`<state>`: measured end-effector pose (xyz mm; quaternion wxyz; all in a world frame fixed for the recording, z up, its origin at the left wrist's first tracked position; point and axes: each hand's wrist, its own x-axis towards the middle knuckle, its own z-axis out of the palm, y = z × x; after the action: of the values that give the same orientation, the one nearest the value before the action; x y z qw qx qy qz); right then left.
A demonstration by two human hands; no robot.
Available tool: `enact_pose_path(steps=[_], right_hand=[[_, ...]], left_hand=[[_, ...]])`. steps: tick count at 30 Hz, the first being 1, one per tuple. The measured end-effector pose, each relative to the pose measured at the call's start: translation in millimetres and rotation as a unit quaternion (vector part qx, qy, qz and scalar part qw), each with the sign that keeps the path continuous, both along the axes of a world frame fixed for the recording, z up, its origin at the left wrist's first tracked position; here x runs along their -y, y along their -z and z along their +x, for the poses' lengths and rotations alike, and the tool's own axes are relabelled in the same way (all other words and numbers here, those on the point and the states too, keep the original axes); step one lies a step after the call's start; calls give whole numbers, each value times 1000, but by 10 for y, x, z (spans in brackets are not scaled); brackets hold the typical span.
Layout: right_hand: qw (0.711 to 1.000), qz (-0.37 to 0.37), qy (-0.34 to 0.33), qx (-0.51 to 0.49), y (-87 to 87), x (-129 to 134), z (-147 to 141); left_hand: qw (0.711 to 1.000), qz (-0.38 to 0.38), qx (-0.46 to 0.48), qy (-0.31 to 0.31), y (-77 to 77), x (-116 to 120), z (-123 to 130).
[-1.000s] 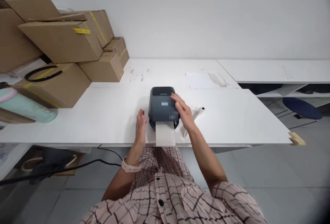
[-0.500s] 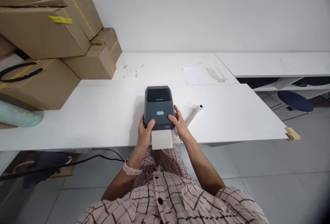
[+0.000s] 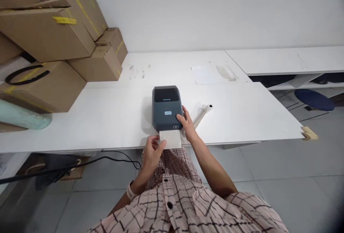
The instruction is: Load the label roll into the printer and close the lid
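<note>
A dark grey label printer stands on the white table near its front edge, with a pale button on top. A white label strip sticks out of its front and reaches over the table edge. My right hand grips the printer's right front corner, thumb on top. At the strip's left edge is my left hand, its thumb over the paper and its fingers curled. A small white roll with a trailing strip lies right of the printer.
Cardboard boxes are stacked at the left, beside a pale green roll. A thin white sheet lies at the back of the table. Black cable hangs below the front edge. A blue stool stands at the right.
My left hand has let go of the printer's left side and moved down to the label strip. My right hand stays on the printer. The view has shifted slightly.
</note>
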<state>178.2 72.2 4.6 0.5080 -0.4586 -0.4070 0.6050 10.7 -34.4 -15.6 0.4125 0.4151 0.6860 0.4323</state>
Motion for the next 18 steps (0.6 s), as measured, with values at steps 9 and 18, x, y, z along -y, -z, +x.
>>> enact_pose_path(steps=[9,18], right_hand=[[997,47,24,64,11,9,0],[734,467,31,493,-429,238,-141]], left_hand=[[947,-82,274,145,-468,-97,131],[999,34,15,34,-125,-54,-278]])
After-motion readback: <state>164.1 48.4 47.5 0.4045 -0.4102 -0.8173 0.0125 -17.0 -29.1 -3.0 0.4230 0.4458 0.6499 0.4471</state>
